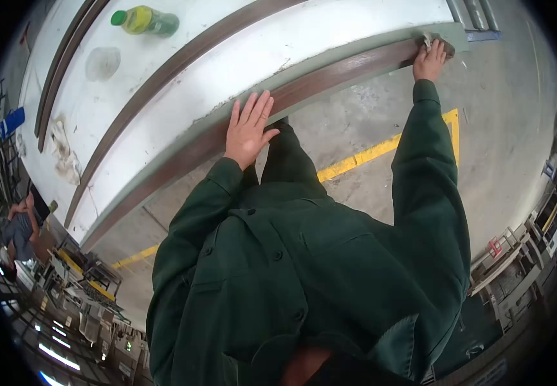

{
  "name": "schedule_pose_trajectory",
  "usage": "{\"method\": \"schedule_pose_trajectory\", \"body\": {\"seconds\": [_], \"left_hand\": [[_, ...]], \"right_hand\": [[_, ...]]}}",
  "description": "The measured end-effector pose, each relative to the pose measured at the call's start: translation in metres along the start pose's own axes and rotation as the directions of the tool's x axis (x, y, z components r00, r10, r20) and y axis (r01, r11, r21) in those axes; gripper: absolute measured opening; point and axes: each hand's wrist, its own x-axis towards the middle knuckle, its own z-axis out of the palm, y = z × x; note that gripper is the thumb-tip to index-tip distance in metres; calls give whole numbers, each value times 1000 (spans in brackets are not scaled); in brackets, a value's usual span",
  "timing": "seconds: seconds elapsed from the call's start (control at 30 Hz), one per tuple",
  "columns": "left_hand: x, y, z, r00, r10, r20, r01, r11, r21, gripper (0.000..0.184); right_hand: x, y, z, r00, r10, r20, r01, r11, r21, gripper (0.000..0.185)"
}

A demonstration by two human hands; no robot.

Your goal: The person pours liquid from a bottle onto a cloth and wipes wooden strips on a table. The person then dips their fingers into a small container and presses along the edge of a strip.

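Observation:
A long brown strip (330, 76) lies along the near edge of the white-topped table (227, 61). My left hand (247, 128) rests flat on the strip near its middle, fingers spread, holding nothing. At the strip's right end, my right hand (429, 61) is closed on a crumpled pale cloth (428, 42), pressed against the strip's end. Part of the cloth is hidden by the fingers.
Another brown strip (142, 96) and a darker pair (66, 58) lie farther back. A green-capped bottle (146, 21) and a stained rag (65, 153) are on the table. Another person (20, 225) is at the far left. Yellow lines (362, 156) mark the floor.

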Motion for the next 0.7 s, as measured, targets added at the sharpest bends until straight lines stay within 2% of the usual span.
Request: {"method": "schedule_pose_trajectory", "body": {"seconds": [0.07, 0.1, 0.17, 0.2, 0.3, 0.43, 0.5, 0.57, 0.7], "left_hand": [[-16, -5, -11, 997, -67, -41, 68, 998, 19, 59], [-14, -38, -12, 988, -73, -136, 75, 997, 9, 53], [-32, -54, -2, 964, -126, -232, 100, 988, -121, 42], [-38, -57, -5, 912, -292, -287, 222, 942, -252, 24], [-33, -71, -10, 880, -439, -182, 361, 866, -345, 15], [10, -67, 6, 903, -413, -119, 311, 820, -481, 13], [36, -46, 12, 885, -451, -119, 350, 811, -468, 12], [51, -35, 18, 887, -433, -160, 321, 828, -459, 13], [26, -53, 10, 889, -441, -127, 345, 824, -449, 13]], "right_hand": [[-8, -3, -10, 1000, 16, -4, -16, 1000, -1, 50], [4, -22, 13, 998, 14, -68, -11, 999, 41, 50], [-3, -22, 2, 997, 7, -80, -4, 999, 38, 50], [-10, -27, 1, 997, 37, -68, -34, 999, 43, 49], [-14, -26, 5, 998, 48, -50, -46, 998, 32, 50], [-10, -23, 2, 998, 59, -23, -58, 998, 29, 50], [-9, -25, 0, 997, 73, 2, -73, 997, 21, 51], [-7, -22, 0, 998, 63, 17, -64, 998, 23, 51], [-3, -10, 4, 998, 33, 53, -33, 999, -14, 52]]}}
